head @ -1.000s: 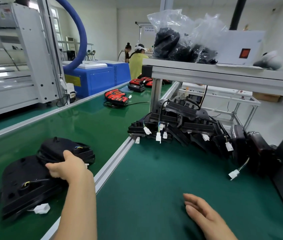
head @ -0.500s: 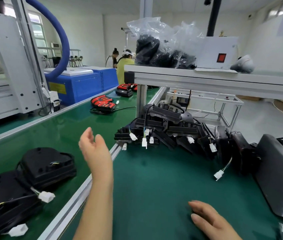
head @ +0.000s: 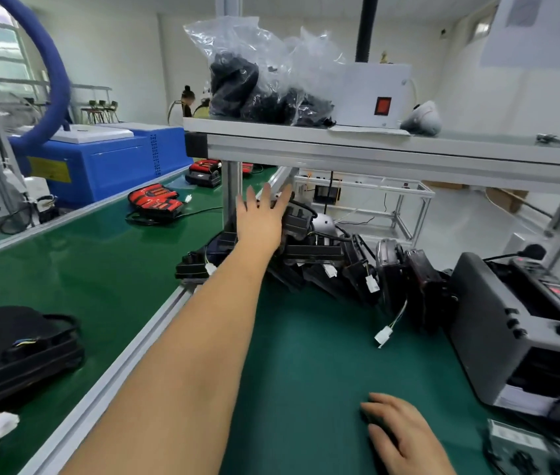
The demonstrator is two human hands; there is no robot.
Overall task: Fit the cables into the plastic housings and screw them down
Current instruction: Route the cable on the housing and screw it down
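Two bare hands, left [head: 260, 219] and right [head: 405, 437], forearms unsleeved, no gloves, rings or watch.

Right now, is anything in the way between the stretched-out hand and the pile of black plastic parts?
Nothing visible is. The left hand is open and already right over the pile of black parts beneath the shelf. Whether it touches them, I cannot tell.

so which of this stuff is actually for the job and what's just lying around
For the job:
housing pile
loose white connector
left hand, open, reaching for the pile

Lying about:
bagged black parts
white box
red packs
grey unit
right hand, resting on the mat
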